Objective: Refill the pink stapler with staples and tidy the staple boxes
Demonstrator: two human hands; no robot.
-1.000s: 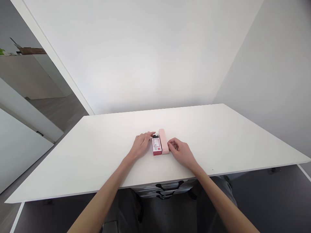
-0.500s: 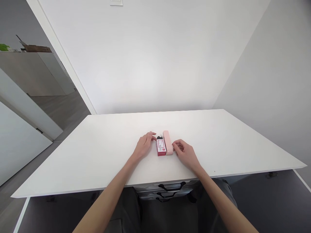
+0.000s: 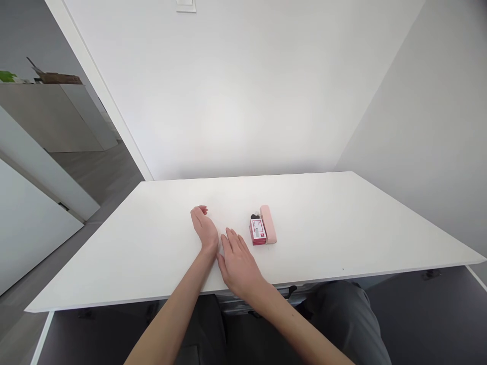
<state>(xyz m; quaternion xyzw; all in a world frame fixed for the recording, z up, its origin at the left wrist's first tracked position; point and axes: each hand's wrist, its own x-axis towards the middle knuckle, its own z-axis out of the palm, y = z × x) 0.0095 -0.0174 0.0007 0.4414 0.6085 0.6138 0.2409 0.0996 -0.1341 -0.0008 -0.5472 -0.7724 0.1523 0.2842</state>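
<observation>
My left hand (image 3: 204,228) rests on the white table, turned on its side with the fingers loosely bent and partly hidden; nothing shows in it. Close beside its wrist lies my right hand (image 3: 240,263), palm down, fingers stretched out and holding nothing. Its thumb is at or very near the left wrist; contact is hard to tell. To the right of both hands sits a small red-and-white box (image 3: 258,231), perhaps several stacked. A long pink case (image 3: 268,224) stands along the box's right side. Behind the box a small black object (image 3: 254,216) shows in part.
The white tabletop (image 3: 323,218) reaches back to a white wall (image 3: 236,91). Below its front edge are drawers with a black handle (image 3: 291,291) and my legs. An open doorway at the left shows a cabinet (image 3: 45,116).
Both hands have left the box and the pink case and moved left, the right hand now flat beside the left wrist. The items stay side by side; the view has shifted slightly.
</observation>
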